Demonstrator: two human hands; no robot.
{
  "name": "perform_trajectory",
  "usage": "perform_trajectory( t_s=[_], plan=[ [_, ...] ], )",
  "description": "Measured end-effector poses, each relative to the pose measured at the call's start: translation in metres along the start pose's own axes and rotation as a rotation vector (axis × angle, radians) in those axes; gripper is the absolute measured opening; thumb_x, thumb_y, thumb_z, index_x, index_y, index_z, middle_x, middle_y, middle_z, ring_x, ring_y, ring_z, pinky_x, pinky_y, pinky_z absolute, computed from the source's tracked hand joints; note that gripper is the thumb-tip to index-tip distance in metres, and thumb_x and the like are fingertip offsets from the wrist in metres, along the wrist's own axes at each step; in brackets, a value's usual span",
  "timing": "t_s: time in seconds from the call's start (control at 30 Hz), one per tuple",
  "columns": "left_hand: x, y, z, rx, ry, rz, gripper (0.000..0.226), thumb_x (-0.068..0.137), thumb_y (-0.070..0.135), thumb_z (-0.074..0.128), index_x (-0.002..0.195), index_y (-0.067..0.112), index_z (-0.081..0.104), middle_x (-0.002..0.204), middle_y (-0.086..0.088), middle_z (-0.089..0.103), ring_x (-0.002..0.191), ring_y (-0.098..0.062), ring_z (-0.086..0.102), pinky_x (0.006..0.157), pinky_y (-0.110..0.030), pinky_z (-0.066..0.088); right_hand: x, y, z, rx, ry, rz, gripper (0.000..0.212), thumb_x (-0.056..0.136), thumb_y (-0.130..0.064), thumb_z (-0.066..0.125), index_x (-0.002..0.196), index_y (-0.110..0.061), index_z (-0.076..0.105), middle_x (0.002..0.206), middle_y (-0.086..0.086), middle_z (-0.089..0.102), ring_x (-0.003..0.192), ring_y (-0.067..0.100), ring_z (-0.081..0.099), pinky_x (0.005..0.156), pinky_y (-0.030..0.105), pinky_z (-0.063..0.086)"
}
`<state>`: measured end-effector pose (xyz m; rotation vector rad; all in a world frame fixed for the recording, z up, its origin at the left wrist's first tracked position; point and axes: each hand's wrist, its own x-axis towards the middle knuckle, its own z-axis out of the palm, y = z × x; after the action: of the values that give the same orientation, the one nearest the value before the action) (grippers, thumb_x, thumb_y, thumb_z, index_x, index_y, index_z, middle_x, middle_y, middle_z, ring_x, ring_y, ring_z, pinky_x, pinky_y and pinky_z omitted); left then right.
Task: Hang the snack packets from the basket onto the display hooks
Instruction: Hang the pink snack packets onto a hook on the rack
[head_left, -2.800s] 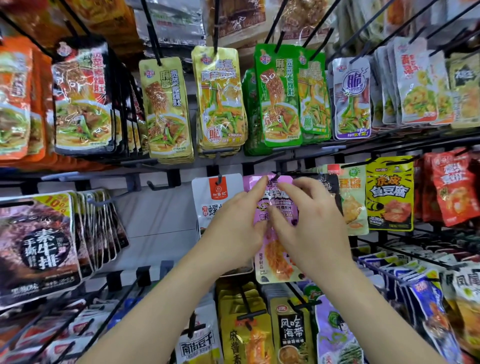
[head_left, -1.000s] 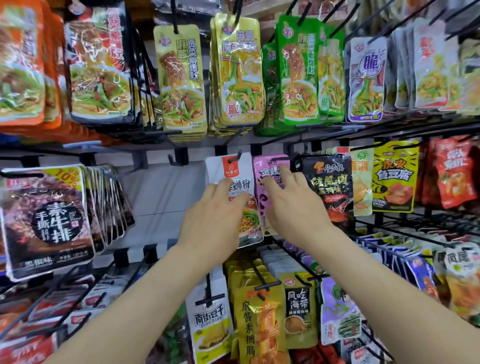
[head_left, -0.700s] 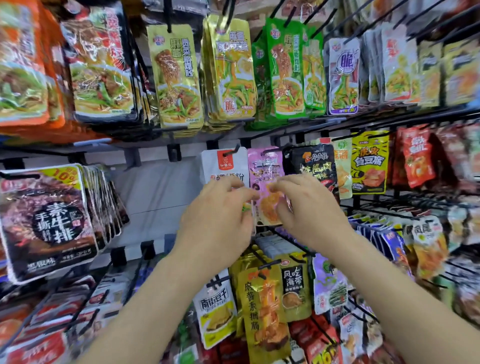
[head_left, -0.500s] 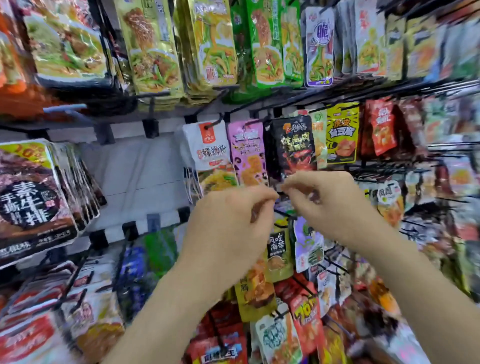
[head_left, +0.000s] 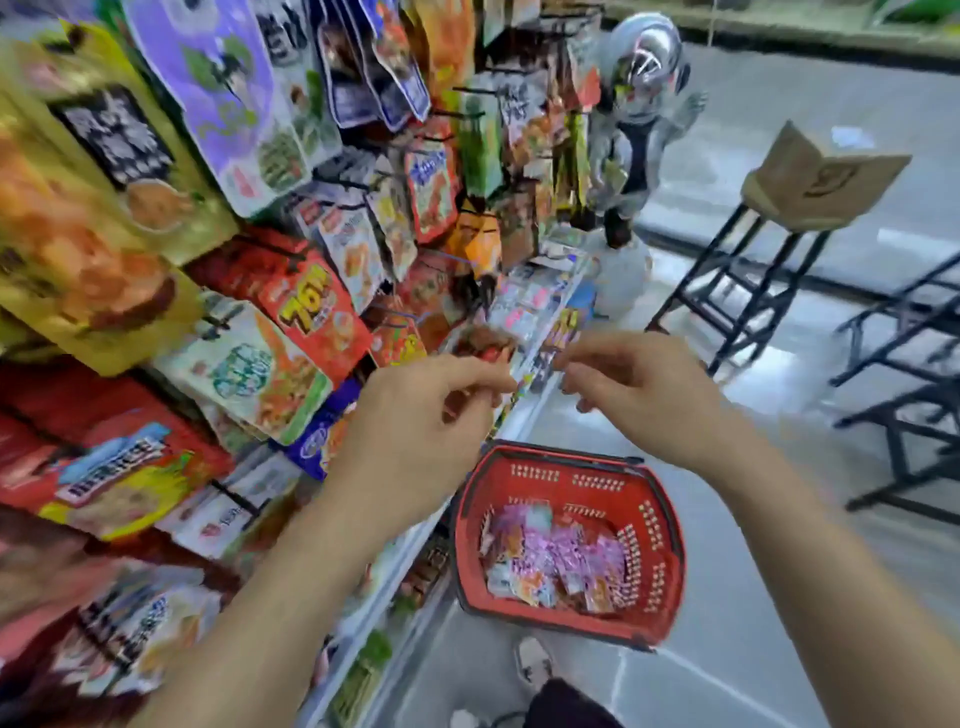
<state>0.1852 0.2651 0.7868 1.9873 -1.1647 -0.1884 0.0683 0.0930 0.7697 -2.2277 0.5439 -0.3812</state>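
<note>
Store aisle: hands apart at chest height beside the display rack. R hand is loosely curled and empty. L hand is curled tighter; blur hides whether it pinches anything. Snack packets lie heaped, no clear long axis, in the red basket on the floor, straight below; R hand prob. nearer.

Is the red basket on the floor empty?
No, many packets lie inside the red basket.
</note>
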Motion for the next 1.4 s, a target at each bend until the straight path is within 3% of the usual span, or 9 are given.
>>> perform_trajectory(
  t_s=[0.23, 0.43, 0.53, 0.73, 0.97, 1.07, 1.17, 1.33, 1.4],
  plan=[
    [-0.015, -0.056, 0.153, -0.070, -0.369, -0.271, 0.022, 0.089, 0.012, 0.061, 0.092, 0.028, 0.075, 0.080, 0.012, 0.072, 0.074, -0.006, 0.064, 0.067, -0.017, 0.046, -0.053, 0.153, 0.041, -0.041, -0.251, 0.366, 0.014, 0.092, -0.012, 0.059, 0.096, -0.015, 0.072, 0.085, 0.001, 0.072, 0.076, 0.015, 0.064, 0.072, 0.026, 0.046],
    [-0.041, -0.128, 0.303, -0.037, -0.571, -0.483, 0.023, 0.090, 0.010, 0.060, 0.097, 0.025, 0.076, 0.091, 0.017, 0.071, 0.079, 0.006, 0.060, 0.072, -0.004, 0.042, -0.095, 0.304, 0.110, -0.018, -0.507, 0.587, 0.023, 0.086, -0.021, 0.050, 0.094, -0.009, 0.067, 0.089, 0.010, 0.070, 0.086, 0.029, 0.064, 0.077, 0.041, 0.049],
    [-0.054, -0.171, 0.383, -0.023, -0.669, -0.560, 0.024, 0.089, 0.008, 0.060, 0.099, 0.025, 0.075, 0.100, 0.009, 0.073, 0.086, -0.008, 0.066, 0.080, -0.023, 0.051, -0.111, 0.373, 0.151, 0.064, -0.558, 0.678, 0.033, 0.088, -0.023, 0.049, 0.114, -0.012, 0.065, 0.108, 0.013, 0.070, 0.101, 0.030, 0.063, 0.086, 0.039, 0.047],
    [-0.075, -0.277, 0.523, 0.034, -0.779, -0.666, 0.024, 0.087, 0.005, 0.059, 0.099, 0.018, 0.075, 0.100, 0.005, 0.073, 0.093, -0.009, 0.064, 0.078, -0.016, 0.042, -0.132, 0.500, 0.250, 0.146, -0.606, 0.838, 0.054, 0.093, -0.013, 0.055, 0.144, -0.010, 0.038, 0.140, 0.013, 0.052, 0.127, 0.026, 0.049, 0.100, 0.024, 0.033],
    [-0.086, -0.393, 0.661, -0.021, -0.881, -0.823, 0.019, 0.089, 0.011, 0.058, 0.095, 0.025, 0.070, 0.104, 0.002, 0.070, 0.097, -0.019, 0.064, 0.087, -0.028, 0.048, -0.121, 0.622, 0.353, 0.297, -0.392, 1.116, 0.059, 0.090, -0.011, 0.056, 0.144, -0.009, 0.033, 0.134, 0.014, 0.053, 0.093, 0.025, 0.058, 0.070, 0.028, 0.043],
    [-0.098, -0.426, 0.712, -0.075, -0.953, -0.886, 0.017, 0.083, 0.015, 0.060, 0.096, 0.017, 0.071, 0.107, -0.015, 0.070, 0.098, -0.036, 0.065, 0.087, -0.043, 0.053, -0.117, 0.670, 0.386, 0.322, -0.243, 1.223, 0.052, 0.089, -0.013, 0.056, 0.136, -0.008, 0.035, 0.117, 0.009, 0.053, 0.110, 0.032, 0.058, 0.086, 0.037, 0.047],
    [-0.113, -0.449, 0.749, 0.006, -1.124, -0.845, 0.029, 0.083, 0.019, 0.056, 0.110, 0.019, 0.068, 0.109, -0.014, 0.069, 0.100, -0.033, 0.064, 0.088, -0.045, 0.053, -0.116, 0.704, 0.402, 0.122, -0.129, 1.266, 0.056, 0.085, -0.013, 0.060, 0.136, -0.011, 0.037, 0.126, 0.010, 0.054, 0.112, 0.031, 0.056, 0.092, 0.034, 0.047],
    [-0.129, -0.483, 0.776, -0.121, -0.999, -0.991, 0.023, 0.060, 0.021, 0.053, 0.072, 0.026, 0.072, 0.087, -0.013, 0.073, 0.085, -0.035, 0.069, 0.075, -0.051, 0.058, -0.113, 0.736, 0.421, 0.051, -0.036, 1.338, 0.079, 0.081, -0.016, 0.068, 0.146, -0.020, 0.025, 0.144, 0.011, 0.042, 0.129, 0.033, 0.045, 0.106, 0.044, 0.042],
    [-0.120, -0.469, 0.763, -0.154, -0.960, -0.997, 0.023, 0.072, 0.016, 0.059, 0.086, 0.022, 0.075, 0.096, -0.010, 0.073, 0.088, -0.032, 0.069, 0.078, -0.042, 0.058, -0.115, 0.742, 0.430, 0.064, 0.024, 1.338, 0.079, 0.082, -0.015, 0.065, 0.148, -0.021, 0.022, 0.142, 0.012, 0.045, 0.129, 0.034, 0.045, 0.106, 0.044, 0.042]
  ],
)
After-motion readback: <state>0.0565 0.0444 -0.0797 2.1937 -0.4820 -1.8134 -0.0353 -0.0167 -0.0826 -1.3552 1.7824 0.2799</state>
